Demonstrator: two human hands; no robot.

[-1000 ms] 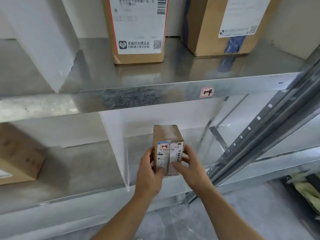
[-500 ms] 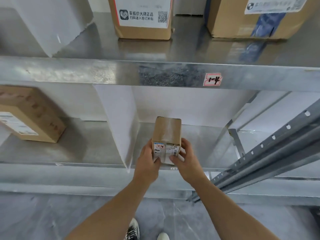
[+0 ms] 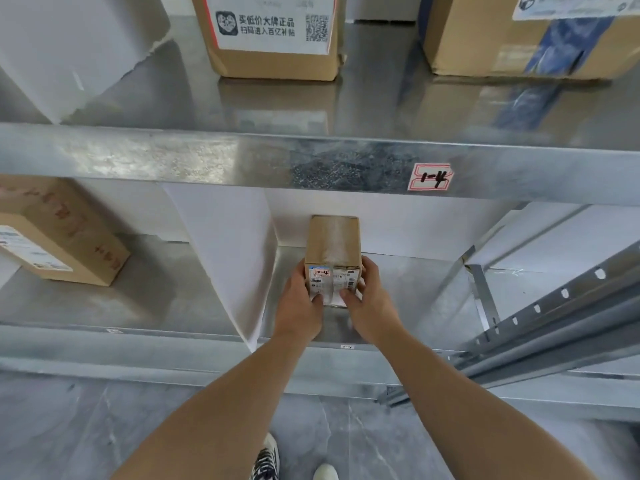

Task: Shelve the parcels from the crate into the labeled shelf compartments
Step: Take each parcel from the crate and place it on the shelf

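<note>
View from a head-worn camera looking down at a galvanised steel rack. A small, upright brown cardboard parcel point(image 3: 332, 251), with clear tape over its top and a white shipping label on its near face hand-marked "2-4", sits in the right-hand compartment of the lower shiny metal shelf point(image 3: 433, 299), just right of a white foam divider panel point(image 3: 228, 258). Both bare hands clamp it. The left hand point(image 3: 301, 306) wraps its left edge and the right hand point(image 3: 370, 303) wraps its right edge, with both thumbs pressed on the label. Whether its base is fully down on the shelf cannot be told. A red-bordered sticker point(image 3: 430, 177) reading "1-4" is on the front lip of the shelf above. A tiny white tag point(image 3: 347, 347) on the lower shelf's lip, below the hands, is too small to read. A larger brown carton point(image 3: 59, 237) lies in the compartment left of the divider, and two more cartons stand on the upper shelf. The crate is out of view. The step in hand appears to be placing this parcel. What seems to remain is to settle it flat with the label facing out, then open both hands and draw them back without tipping the tall, narrow box.
</note>
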